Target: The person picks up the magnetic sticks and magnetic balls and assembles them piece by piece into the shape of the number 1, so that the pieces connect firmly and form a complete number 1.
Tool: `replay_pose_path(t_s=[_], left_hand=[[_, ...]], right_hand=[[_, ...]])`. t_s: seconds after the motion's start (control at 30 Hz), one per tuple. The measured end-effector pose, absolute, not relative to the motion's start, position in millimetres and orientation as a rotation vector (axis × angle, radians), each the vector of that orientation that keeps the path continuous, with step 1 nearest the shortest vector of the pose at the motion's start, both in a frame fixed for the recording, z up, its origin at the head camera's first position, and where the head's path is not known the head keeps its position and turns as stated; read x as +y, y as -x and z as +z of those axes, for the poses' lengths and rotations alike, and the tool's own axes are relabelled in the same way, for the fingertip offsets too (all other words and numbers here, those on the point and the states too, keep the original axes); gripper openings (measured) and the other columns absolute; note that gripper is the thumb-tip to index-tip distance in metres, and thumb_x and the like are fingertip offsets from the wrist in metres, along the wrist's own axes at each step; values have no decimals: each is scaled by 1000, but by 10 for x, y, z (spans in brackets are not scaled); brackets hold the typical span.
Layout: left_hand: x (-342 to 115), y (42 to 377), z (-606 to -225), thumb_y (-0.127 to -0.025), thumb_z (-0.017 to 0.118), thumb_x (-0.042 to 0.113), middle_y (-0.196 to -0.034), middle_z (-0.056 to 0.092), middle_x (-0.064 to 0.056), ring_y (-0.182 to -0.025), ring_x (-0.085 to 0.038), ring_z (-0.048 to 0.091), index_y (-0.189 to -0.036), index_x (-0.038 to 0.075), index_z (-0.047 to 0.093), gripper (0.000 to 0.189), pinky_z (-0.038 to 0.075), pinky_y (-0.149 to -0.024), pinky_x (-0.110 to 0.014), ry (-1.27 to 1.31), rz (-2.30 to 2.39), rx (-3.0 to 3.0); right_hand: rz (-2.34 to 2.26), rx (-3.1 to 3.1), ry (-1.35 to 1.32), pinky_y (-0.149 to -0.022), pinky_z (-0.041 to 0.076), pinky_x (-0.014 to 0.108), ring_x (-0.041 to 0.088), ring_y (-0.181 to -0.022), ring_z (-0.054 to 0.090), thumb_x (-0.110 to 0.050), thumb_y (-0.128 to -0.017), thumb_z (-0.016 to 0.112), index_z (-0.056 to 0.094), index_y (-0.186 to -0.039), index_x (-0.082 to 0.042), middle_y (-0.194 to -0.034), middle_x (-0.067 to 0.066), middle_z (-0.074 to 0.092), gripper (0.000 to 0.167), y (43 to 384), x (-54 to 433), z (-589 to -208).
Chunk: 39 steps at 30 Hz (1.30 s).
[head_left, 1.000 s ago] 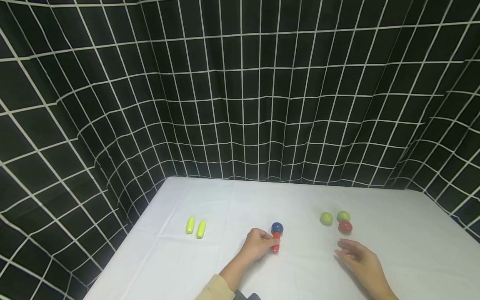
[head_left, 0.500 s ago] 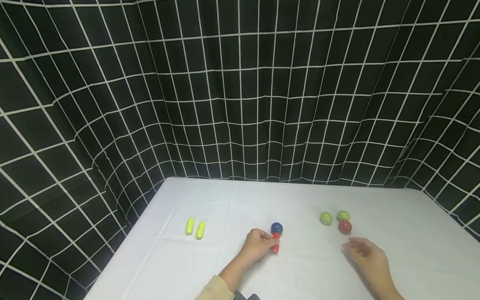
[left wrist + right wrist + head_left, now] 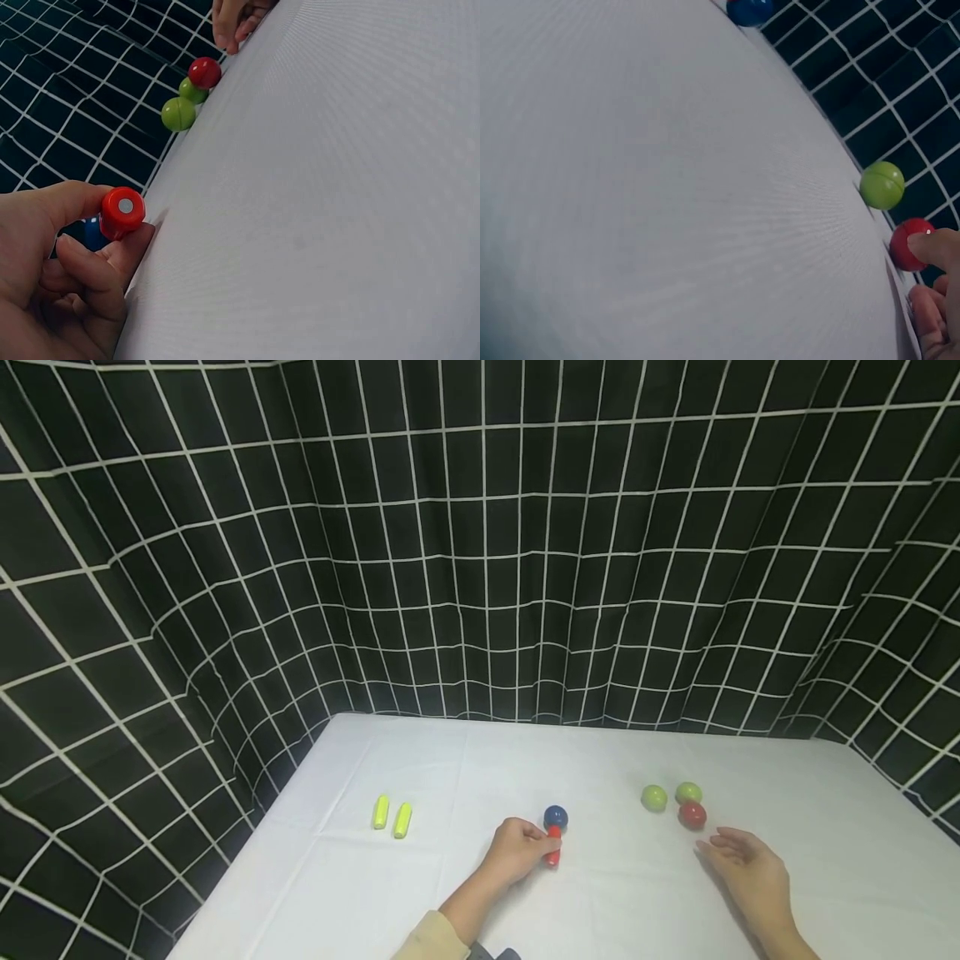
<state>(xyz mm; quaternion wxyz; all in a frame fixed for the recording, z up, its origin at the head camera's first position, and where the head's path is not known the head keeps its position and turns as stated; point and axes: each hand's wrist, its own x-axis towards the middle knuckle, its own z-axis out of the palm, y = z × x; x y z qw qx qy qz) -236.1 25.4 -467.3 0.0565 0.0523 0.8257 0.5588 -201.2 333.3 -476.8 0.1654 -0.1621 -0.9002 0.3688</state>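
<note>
Between thumb and fingers, my left hand (image 3: 516,852) pinches a short red rod (image 3: 553,857). The rod's near end, facing the left wrist camera, has a round silvery disc in it. At the rod's far end sits a blue ball (image 3: 556,816), mostly hidden behind the fingers in the left wrist view. My right hand (image 3: 750,877), fingers loosely bent and holding nothing, is just to the near right of a red ball (image 3: 692,815). In the right wrist view its thumb overlaps that red ball (image 3: 909,246).
Beside the red ball lie two green balls (image 3: 654,798). Two yellow rods (image 3: 392,816) lie side by side on the left of the white-covered table (image 3: 322,893). A black curtain with a white grid (image 3: 480,568) stands behind the table and along its sides.
My right hand has shifted to the right, along the near side of the red ball. The left hand keeps its pinch on the red rod in the same spot.
</note>
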Motion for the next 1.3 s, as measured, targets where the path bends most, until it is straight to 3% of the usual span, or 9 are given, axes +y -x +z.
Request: replay_pose_path(t_s=[0.1,0.17,0.23,0.73,0.97,1.3], left_hand=[[244,2352,-4658,-76,72,25,-59,56,4,-46,-5,44,-74,5,67,21,38,-43,-18,-177,1694,2507],[239,2346,-4645,-77,72,25,-58,55,5,-47,-4,44,-74,5,67,21,38,-43,-17,-188,1698,2502],[237,2343,-4644,-77,72,25,-57,55,5,-48,-4,44,-74,5,66,21,38,-44,-17,-188,1695,2502],[245,2343,-4651,-76,73,26,-60,57,2,-51,-8,47,-76,3,67,24,39,-46,-20,-162,1673,2516],[268,2345,-4659,-76,73,26,-60,56,2,-52,-8,47,-75,4,67,23,38,-45,-20,-153,1672,2508],[267,2335,-4646,-76,73,26,-58,55,3,-50,-7,45,-75,4,67,23,37,-45,-19,-154,1684,2521]], right_hand=[[1027,-2571,476,-70,55,27,12,-82,66,-35,-84,67,51,-122,4,-112,26,62,56,2024,3321,-4766],[1017,-2573,474,-75,55,37,33,-96,65,-36,-85,66,50,-123,5,-115,28,60,58,2040,3312,-4762],[1012,-2576,467,-77,54,42,41,-105,59,-39,-86,65,49,-125,5,-118,29,58,61,2061,3310,-4757],[1018,-2570,461,-80,52,46,41,-104,59,-43,-87,61,49,-125,6,-117,29,58,63,2190,3267,-4711],[1011,-2535,498,-78,51,50,43,-100,58,-50,-83,64,51,-121,8,-113,33,57,71,2243,3269,-4740],[994,-2523,481,-80,50,51,44,-101,58,-45,-84,65,50,-122,7,-116,33,56,66,2312,3241,-4762]])
